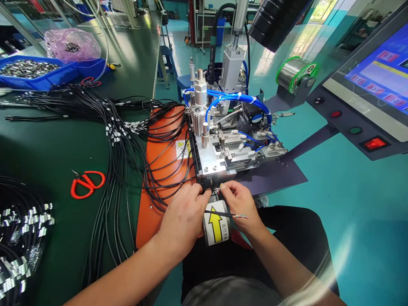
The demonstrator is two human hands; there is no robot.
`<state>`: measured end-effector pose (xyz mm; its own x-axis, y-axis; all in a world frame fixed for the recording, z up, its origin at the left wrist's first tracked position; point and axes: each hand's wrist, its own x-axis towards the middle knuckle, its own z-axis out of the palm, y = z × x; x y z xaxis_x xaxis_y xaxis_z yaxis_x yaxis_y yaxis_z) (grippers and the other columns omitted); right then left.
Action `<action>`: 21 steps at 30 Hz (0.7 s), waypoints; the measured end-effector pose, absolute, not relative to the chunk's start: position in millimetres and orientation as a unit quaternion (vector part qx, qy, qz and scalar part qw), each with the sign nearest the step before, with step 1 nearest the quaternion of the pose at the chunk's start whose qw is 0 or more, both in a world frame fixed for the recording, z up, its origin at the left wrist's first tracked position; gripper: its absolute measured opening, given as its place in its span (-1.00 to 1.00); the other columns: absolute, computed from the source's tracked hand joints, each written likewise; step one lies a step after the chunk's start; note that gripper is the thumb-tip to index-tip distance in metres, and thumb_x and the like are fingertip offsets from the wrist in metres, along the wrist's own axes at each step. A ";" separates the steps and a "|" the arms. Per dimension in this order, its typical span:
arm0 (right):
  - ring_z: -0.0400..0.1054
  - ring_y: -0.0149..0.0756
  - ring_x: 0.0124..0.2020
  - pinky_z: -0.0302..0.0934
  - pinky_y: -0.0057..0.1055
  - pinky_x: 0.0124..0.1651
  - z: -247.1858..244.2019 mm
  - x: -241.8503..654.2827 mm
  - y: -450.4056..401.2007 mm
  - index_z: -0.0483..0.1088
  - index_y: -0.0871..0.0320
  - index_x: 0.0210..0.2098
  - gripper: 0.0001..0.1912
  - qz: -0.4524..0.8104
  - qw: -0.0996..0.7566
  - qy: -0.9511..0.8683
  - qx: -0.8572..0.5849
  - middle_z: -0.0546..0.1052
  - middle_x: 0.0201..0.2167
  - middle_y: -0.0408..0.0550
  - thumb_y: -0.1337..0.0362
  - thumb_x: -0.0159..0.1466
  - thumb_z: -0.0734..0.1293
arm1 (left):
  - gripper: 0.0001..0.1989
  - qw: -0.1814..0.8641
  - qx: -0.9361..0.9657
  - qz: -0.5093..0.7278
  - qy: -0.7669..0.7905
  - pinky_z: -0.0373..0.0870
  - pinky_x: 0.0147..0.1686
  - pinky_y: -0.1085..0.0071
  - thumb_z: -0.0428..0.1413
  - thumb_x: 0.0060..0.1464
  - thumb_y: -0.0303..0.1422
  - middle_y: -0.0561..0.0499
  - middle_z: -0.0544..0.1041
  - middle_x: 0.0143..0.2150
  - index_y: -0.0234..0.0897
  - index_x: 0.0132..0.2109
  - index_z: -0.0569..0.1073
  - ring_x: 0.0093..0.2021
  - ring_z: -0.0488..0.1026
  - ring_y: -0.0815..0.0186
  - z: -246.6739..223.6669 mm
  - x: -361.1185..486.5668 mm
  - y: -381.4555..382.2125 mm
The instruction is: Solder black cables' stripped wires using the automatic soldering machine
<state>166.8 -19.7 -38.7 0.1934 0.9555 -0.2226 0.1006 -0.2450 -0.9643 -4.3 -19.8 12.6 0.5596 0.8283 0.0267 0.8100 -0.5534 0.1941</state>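
At the near edge of the soldering machine (219,163), the right hand (240,206) pinches thin wire ends (217,190) narrowly between thumb and forefinger. The left hand (183,212) curls just beside, at the same edge; I cannot tell what its fingers grip. A black cable (219,213) with exposed coloured strands juts out past it, on the machine's near side, across the arrow label (217,229). Left of the machine, the cable bundle (116,187) crowds over the orange plate (148,221)'s edge; right of it, past the dark plate (280,176)'s edge, teal floor (360,199) gives open room.
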 end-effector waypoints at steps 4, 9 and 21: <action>0.25 -0.34 -0.48 0.16 -0.44 -0.43 -40.5 164.8 -19.2 0.45 0.19 -0.42 -0.63 0.471 0.446 -0.420 -0.634 0.45 -0.51 -0.10 -0.01 0.24 0.32 | -0.47 0.099 0.877 0.081 0.463 0.39 -0.15 0.27 0.05 -0.17 -0.70 -0.04 0.44 -0.20 -0.29 0.00 0.42 -0.19 0.33 0.20 8.3 -7.6 -19.1; 0.25 -0.35 -0.47 0.16 -0.44 -0.42 -41.3 165.5 -21.3 0.45 0.20 -0.40 -0.63 0.484 0.455 -0.403 -0.630 0.45 -0.49 -0.10 -0.02 0.24 0.32 | -0.66 0.115 0.868 0.111 0.470 0.37 -0.23 0.32 0.02 0.02 -0.67 -0.03 0.44 -0.24 -0.27 -0.11 0.50 -0.21 0.35 0.22 10.9 -7.1 -17.1; 0.25 -0.34 -0.51 0.14 -0.42 -0.43 -17.5 172.8 -30.5 0.47 0.19 -0.51 -0.72 0.461 0.378 -0.478 -0.645 0.45 -0.56 -0.12 0.11 0.18 0.36 | -0.53 0.127 0.861 0.088 0.484 0.37 -0.22 0.33 0.03 -0.14 -0.71 -0.03 0.39 -0.21 -0.25 -0.09 0.50 -0.20 0.31 0.23 15.3 -3.8 -15.5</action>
